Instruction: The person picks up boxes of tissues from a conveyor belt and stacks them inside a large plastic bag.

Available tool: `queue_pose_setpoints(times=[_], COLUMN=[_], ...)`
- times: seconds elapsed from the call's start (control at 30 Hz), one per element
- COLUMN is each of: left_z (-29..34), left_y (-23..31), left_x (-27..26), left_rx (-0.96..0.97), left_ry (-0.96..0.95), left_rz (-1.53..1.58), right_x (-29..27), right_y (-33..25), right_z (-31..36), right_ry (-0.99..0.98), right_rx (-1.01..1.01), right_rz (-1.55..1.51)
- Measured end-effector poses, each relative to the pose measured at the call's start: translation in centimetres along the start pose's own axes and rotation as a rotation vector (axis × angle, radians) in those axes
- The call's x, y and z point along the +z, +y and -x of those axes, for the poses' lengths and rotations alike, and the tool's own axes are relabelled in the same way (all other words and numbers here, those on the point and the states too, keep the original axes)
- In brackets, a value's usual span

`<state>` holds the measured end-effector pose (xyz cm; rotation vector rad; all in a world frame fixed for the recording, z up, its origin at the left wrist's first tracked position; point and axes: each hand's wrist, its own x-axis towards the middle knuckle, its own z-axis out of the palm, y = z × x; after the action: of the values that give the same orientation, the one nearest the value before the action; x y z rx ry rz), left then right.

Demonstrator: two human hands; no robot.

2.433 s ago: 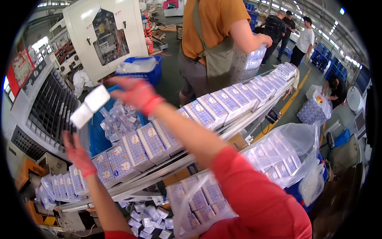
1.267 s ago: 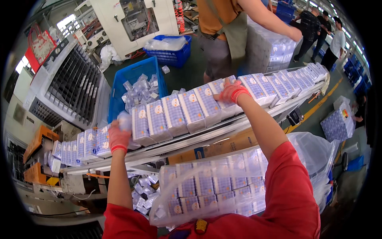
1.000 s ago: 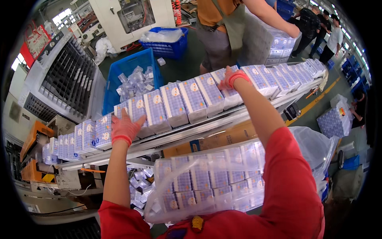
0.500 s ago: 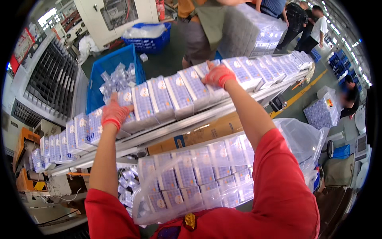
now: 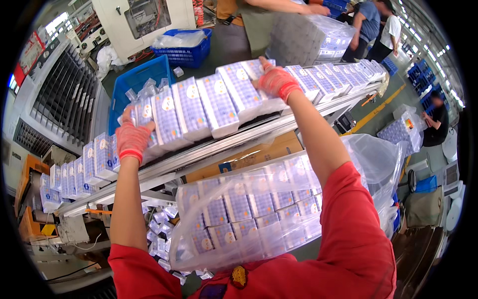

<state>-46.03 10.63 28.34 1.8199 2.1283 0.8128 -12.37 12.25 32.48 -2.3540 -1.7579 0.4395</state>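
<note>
Between my two gloved hands, a row of blue-and-white checked tissue packs [image 5: 191, 112] is squeezed together, raised a little above the conveyor [image 5: 219, 149]. My left hand [image 5: 133, 137] presses against the row's left end, fingers over the top edge. At the other end my right hand [image 5: 276, 82] grips the last pack, its fingers partly hidden behind it. Both hands wear red mesh gloves. Below, close to my body, a clear plastic bag [image 5: 186, 239] encloses two stacked rows of similar packs [image 5: 249, 204].
More packs stand on the conveyor to the left [image 5: 102, 159] and right [image 5: 323, 82]. Beyond it are a blue crate [image 5: 117, 94] of wrappers and a blue basket [image 5: 191, 57]. A co-worker [image 5: 244, 35] stands by a large wrapped bundle [image 5: 303, 42]. Loose small packs [image 5: 159, 229] lie below.
My hands have lifted the row of packs from the conveyor and shifted it slightly left and up. A gap has opened to the right of it. The co-worker's arm now reaches over the wrapped bundle.
</note>
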Motion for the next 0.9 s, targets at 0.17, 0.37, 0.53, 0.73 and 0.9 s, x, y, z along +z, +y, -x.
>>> queue_pose_setpoints(times=[0.17, 0.37, 0.53, 0.73, 0.9], left_z=[0.2, 1.1, -9.6, -8.3, 6.2], left_y=[2.0, 4.2, 6.0, -2.5, -5.4], left_x=[-2.6, -1.6, -5.2, -1.4, -2.9], left_rx=[0.021, 0.123, 0.036, 0.284, 0.475], left_ry=[0.123, 0.099, 0.135, 0.406, 0.403], left_rz=[0.045, -0.211, -0.071, 0.086, 0.022], right_x=[-2.1, -2.0, -2.8, 6.7, 11.1], right_y=[0.6, 2.5, -2.4, -14.3, -11.1], right_z=[1.5, 4.4, -3.6, -7.7, 4.1], right_ry=[0.174, 0.262, 0.261, 0.119, -0.070], right_rx=[-0.029, 0.049, 0.151, -0.558, -0.648], right_rz=[-0.084, -0.070, -0.170, -0.706, -0.303])
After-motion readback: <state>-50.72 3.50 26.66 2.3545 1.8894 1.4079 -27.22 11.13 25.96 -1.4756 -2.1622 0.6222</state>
